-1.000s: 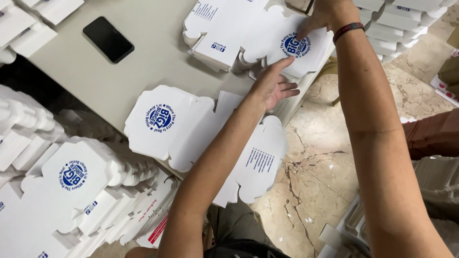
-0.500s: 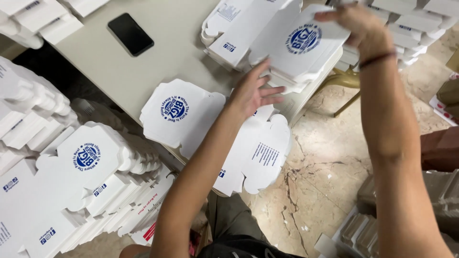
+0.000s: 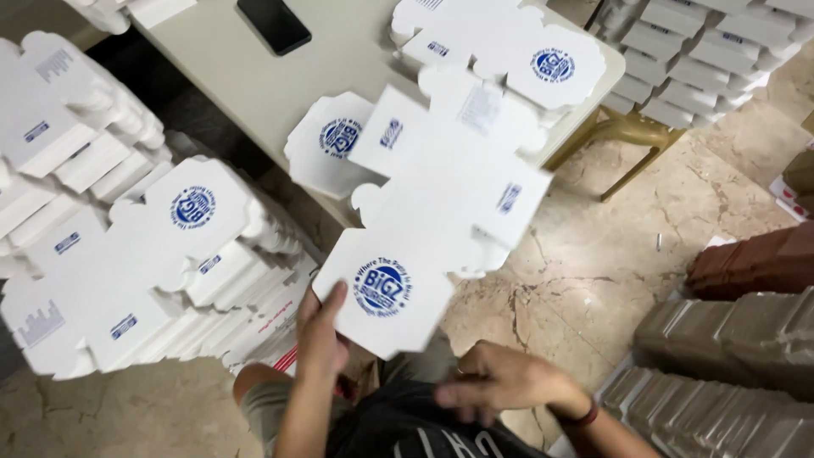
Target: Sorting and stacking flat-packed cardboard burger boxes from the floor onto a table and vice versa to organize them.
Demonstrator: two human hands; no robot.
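Currently: one flat box blank [image 3: 441,212], unfolded, held above the table [image 3: 237,85] edge, left hand [image 3: 320,335] pinching its printed panel. Right hand [image 3: 500,386] loosely curled, empty, just below. Flat stacks [image 3: 127,254] remain; none visibly folded.

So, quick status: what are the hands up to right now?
Left hand grips flat box blank at its near corner. Right hand empty, low, blurred. More blanks on table; nothing blocking.
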